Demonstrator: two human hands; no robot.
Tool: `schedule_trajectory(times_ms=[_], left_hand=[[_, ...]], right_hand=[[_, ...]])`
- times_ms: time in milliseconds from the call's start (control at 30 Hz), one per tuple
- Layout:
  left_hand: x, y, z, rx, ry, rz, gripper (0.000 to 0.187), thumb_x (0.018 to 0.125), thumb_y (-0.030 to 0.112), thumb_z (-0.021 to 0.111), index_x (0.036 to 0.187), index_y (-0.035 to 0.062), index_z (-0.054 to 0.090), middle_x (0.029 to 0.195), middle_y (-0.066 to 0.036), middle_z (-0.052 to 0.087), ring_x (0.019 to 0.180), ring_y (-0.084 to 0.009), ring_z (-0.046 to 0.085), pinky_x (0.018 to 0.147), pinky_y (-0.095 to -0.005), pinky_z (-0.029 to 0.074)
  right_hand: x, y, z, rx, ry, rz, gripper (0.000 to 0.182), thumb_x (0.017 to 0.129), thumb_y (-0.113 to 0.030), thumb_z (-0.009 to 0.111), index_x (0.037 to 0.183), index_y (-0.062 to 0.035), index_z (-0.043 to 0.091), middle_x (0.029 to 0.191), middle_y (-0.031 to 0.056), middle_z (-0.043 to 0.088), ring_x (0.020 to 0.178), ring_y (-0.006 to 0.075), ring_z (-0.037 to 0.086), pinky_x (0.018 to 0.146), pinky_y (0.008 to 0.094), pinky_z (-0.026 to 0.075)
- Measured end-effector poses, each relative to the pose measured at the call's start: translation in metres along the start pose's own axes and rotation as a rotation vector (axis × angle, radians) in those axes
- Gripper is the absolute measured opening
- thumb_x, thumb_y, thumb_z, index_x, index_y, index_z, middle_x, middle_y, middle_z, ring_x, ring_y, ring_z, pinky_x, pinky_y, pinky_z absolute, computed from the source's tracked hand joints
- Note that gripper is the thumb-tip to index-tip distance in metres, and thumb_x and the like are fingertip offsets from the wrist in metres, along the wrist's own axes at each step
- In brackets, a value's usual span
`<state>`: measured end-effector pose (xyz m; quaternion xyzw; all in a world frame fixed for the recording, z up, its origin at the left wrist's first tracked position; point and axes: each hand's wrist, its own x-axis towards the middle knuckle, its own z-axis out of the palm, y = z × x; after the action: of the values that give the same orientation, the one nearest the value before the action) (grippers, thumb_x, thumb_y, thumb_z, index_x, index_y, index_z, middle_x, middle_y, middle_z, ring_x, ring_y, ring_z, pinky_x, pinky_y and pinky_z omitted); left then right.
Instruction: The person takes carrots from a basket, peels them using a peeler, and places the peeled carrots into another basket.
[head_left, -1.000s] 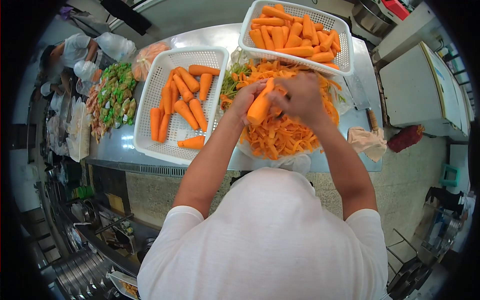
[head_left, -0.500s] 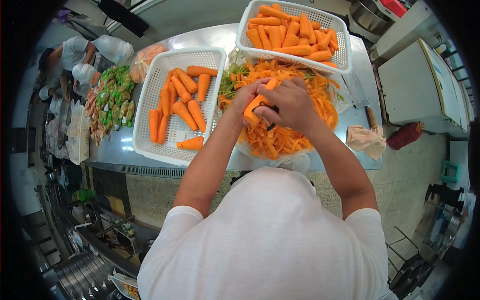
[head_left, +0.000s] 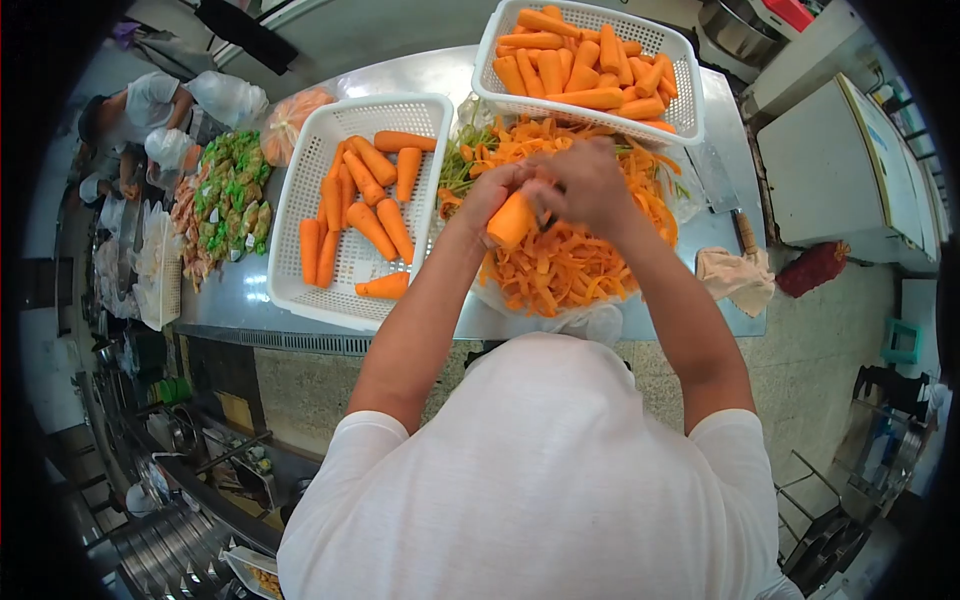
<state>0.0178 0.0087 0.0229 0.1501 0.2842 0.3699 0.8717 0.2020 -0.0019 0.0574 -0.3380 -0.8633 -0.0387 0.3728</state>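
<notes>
My left hand [head_left: 488, 203] is wrapped round a carrot [head_left: 511, 221], whose thick end points toward me. Beside it, my right hand [head_left: 590, 190] grips a dark peeler [head_left: 547, 218], partly hidden by the fingers and blurred. Both hands are over a heap of orange peelings [head_left: 560, 278] with some green tops. To the left is a white basket [head_left: 286, 215] holding several carrots. A second white basket [head_left: 690, 90], piled with carrots, stands behind the heap.
A cleaver [head_left: 716, 180] and a cloth [head_left: 735, 278] lie at the right of the metal table [head_left: 390, 72]. Green-and-brown packets [head_left: 232, 195] are at the left, with a bag [head_left: 292, 125] near them. A co-worker [head_left: 150, 105] is at the far left.
My right hand has shifted slightly up and right along the carrot with the peeler. More of the carrot's thick end faces me now. The baskets look unchanged.
</notes>
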Motion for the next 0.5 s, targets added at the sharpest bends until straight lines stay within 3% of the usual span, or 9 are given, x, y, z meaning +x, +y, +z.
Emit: schedule_trajectory(times_ms=[67, 167, 300, 367, 400, 467, 500], left_hand=[[-0.001, 0.006, -0.017, 0.125, -0.177, -0.052, 0.041, 0.101, 0.018, 0.047, 0.138, 0.0030, 0.052, 0.100, -0.010, 0.067, 0.074, -0.0183, 0.071, 0.062, -0.0330, 0.065], [-0.008, 0.003, -0.007, 0.116, -0.131, -0.020, 0.039, 0.101, 0.017, 0.045, 0.137, 0.0037, 0.053, 0.100, -0.011, 0.069, 0.070, -0.0188, 0.070, 0.061, -0.0319, 0.064], [-0.005, 0.001, 0.001, 0.139, -0.076, 0.019, 0.039, 0.101, 0.017, 0.045, 0.138, 0.0033, 0.053, 0.100, -0.012, 0.070, 0.069, -0.0187, 0.070, 0.058, -0.0306, 0.062], [-0.011, 0.004, 0.028, -0.012, 0.160, 0.012, 0.040, 0.101, 0.015, 0.044, 0.138, 0.0025, 0.053, 0.097, -0.011, 0.070, 0.068, -0.0184, 0.069, 0.055, -0.0297, 0.060], [-0.008, 0.003, 0.018, -0.006, 0.161, 0.007, 0.040, 0.101, 0.015, 0.044, 0.138, 0.0025, 0.053, 0.097, -0.011, 0.070, 0.068, -0.0184, 0.069, 0.055, -0.0297, 0.060], [-0.004, 0.003, -0.013, 0.115, -0.117, -0.034, 0.044, 0.101, 0.019, 0.046, 0.141, 0.0017, 0.051, 0.096, -0.011, 0.069, 0.068, -0.0173, 0.069, 0.055, -0.0294, 0.060], [-0.005, 0.005, -0.014, 0.117, -0.122, -0.029, 0.044, 0.101, 0.019, 0.046, 0.141, 0.0017, 0.051, 0.096, -0.011, 0.069, 0.068, -0.0173, 0.069, 0.055, -0.0294, 0.060]], right_hand=[[-0.006, 0.051, 0.007, -0.096, -0.066, 0.319, 0.035, 0.089, -0.050, 0.070, 0.100, -0.0170, 0.075, 0.074, 0.0012, 0.068, 0.073, 0.0230, 0.066, 0.078, 0.0441, 0.044], [-0.015, 0.069, 0.001, -0.222, -0.017, 0.468, 0.034, 0.087, -0.050, 0.071, 0.098, -0.0180, 0.075, 0.077, 0.0006, 0.068, 0.075, 0.0219, 0.066, 0.078, 0.0433, 0.044], [0.001, -0.011, -0.012, -0.088, 0.086, 0.272, 0.037, 0.088, -0.052, 0.071, 0.099, -0.0170, 0.075, 0.075, 0.0010, 0.068, 0.075, 0.0225, 0.066, 0.078, 0.0430, 0.044], [0.004, -0.038, -0.013, -0.039, -0.070, 0.010, 0.036, 0.088, -0.050, 0.071, 0.100, -0.0168, 0.076, 0.076, 0.0004, 0.069, 0.075, 0.0224, 0.066, 0.078, 0.0431, 0.045], [0.002, -0.029, -0.008, -0.039, -0.066, 0.016, 0.036, 0.088, -0.050, 0.071, 0.100, -0.0168, 0.076, 0.076, 0.0004, 0.069, 0.075, 0.0224, 0.066, 0.078, 0.0431, 0.045], [-0.005, 0.013, 0.010, -0.084, 0.037, 0.157, 0.037, 0.089, -0.051, 0.070, 0.097, -0.0154, 0.077, 0.074, 0.0009, 0.070, 0.074, 0.0229, 0.066, 0.081, 0.0424, 0.044], [-0.009, 0.039, 0.014, -0.083, 0.025, 0.278, 0.039, 0.090, -0.052, 0.069, 0.096, -0.0142, 0.077, 0.073, 0.0019, 0.070, 0.073, 0.0236, 0.067, 0.082, 0.0425, 0.044]])
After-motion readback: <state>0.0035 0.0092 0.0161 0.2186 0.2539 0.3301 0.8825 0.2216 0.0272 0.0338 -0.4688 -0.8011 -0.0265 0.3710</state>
